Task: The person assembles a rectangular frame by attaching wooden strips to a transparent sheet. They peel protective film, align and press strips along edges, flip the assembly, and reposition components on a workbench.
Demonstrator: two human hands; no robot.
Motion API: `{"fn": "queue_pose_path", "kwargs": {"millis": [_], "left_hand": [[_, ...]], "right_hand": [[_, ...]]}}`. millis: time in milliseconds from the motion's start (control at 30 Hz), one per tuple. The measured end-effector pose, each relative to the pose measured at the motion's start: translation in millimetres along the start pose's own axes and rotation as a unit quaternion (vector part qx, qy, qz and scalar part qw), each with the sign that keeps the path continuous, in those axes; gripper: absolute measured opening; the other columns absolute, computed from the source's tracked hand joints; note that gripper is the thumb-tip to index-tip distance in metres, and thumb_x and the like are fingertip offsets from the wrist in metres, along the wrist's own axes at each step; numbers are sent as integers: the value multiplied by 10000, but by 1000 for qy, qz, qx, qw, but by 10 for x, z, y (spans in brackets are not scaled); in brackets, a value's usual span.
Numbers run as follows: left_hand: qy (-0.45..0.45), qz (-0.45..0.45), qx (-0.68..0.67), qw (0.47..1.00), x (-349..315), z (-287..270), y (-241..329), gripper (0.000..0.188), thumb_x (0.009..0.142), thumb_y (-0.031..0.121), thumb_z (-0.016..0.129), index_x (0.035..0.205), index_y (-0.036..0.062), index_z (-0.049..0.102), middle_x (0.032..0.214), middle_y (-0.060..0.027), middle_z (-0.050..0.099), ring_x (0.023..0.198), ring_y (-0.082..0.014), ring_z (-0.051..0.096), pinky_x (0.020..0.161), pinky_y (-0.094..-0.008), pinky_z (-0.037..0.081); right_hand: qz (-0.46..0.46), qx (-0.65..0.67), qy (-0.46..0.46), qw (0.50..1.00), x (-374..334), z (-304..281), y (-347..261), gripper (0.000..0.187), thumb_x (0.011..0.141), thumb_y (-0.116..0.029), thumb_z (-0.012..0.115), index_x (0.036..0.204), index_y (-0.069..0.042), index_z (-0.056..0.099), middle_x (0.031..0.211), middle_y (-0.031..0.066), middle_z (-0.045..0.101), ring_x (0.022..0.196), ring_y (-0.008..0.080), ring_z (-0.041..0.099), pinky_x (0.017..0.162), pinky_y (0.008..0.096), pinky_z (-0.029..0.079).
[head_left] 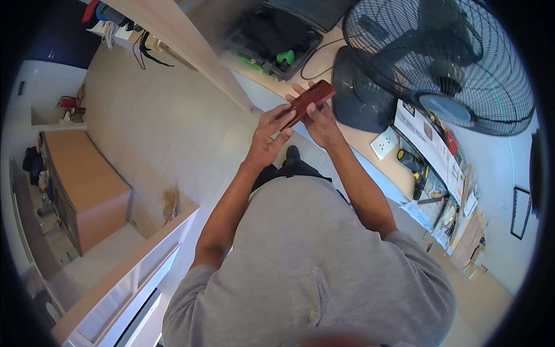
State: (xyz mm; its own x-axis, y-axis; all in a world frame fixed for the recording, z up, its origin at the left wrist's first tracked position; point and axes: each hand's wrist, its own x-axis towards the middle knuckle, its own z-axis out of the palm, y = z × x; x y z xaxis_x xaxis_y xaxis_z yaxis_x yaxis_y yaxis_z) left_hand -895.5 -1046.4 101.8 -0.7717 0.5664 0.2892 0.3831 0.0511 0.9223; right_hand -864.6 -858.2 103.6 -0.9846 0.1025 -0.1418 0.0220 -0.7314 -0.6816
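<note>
A dark red flat phone-shaped thing (310, 99) is held in front of my chest by both hands. My left hand (272, 130) grips its near end from below, fingers curled around the edge. My right hand (317, 118) supports it from the right side, with fingertips reaching over its far end. The red thing is tilted, its far end pointing up and to the right, above the edge of a wooden worktop (361, 144).
A black standing fan (439, 58) with round base (361, 92) sits on the worktop. An open black tool case (272, 34) with a green part lies farther back. A white socket block (384, 143), yellow-black tool (413, 162) and papers lie at right. A wooden cabinet (87, 185) stands at left.
</note>
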Motion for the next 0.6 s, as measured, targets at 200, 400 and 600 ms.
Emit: {"fn": "queue_pose_path", "kwargs": {"millis": [200,400,600], "left_hand": [[-49,-150,-249,956,-41,79,-515,471,1007,229,654,1443,70,574,1473,-84,525,1273,-213,537,1012,-356,479],[-189,-340,-345,854,-97,66,-1047,635,995,260,646,1557,79,411,1435,-20,562,1100,-143,596,831,-311,516],[-252,-395,-354,809,-162,-942,-1474,581,1001,295,647,1499,51,474,1247,-66,632,954,-136,623,760,-294,513]], "right_hand": [[96,-144,182,968,169,-118,174,889,864,-308,825,1522,-96,266,1399,122,506,1237,272,549,1015,461,482],[150,-505,307,793,572,-327,324,569,754,-318,825,1185,1,632,1076,139,703,902,296,681,775,416,550],[217,-759,315,527,789,-443,330,948,629,-511,827,1316,80,550,1299,351,546,1171,481,611,988,495,521]]}}
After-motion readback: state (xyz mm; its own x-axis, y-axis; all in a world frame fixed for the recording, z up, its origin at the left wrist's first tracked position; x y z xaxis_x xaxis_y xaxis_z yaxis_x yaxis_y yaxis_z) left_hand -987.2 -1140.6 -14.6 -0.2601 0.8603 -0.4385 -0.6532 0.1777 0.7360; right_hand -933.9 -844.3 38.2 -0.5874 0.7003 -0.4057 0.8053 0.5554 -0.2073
